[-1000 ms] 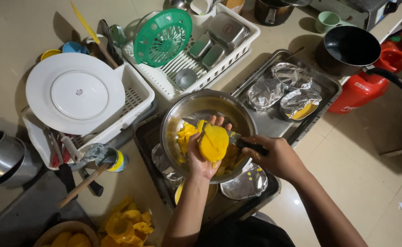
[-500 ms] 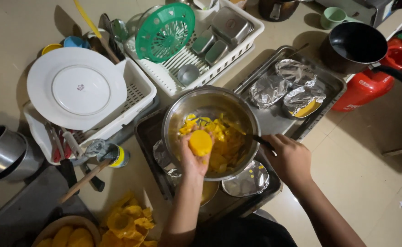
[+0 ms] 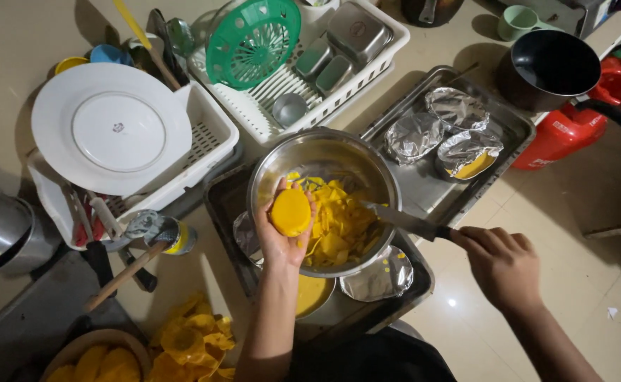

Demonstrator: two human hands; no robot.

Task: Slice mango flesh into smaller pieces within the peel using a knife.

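Left hand (image 3: 282,233): fingers wrapped round a peeled yellow fruit (image 3: 291,211), held over the near rim of the steel bowl (image 3: 275,166); half a second ago the fruit sat slightly lower against the palm.

Right hand (image 3: 501,265): fist closed on the handle of a knife (image 3: 406,221), blade pointing left across the bowl's edge; since the earlier frame it has drawn away to the right, clear of the bowl.

Fruit and blade: near, tip just short of the fruit, not touching.

Bowl contents: yellow fruit slices (image 3: 335,219).

Under the bowl: dark tray (image 3: 222,205).

Behind: metal tray (image 3: 501,131) with foil packets (image 3: 413,134).

Left: white plate (image 3: 109,127) on a white rack (image 3: 208,131).

Near corner: yellow peels (image 3: 190,339).
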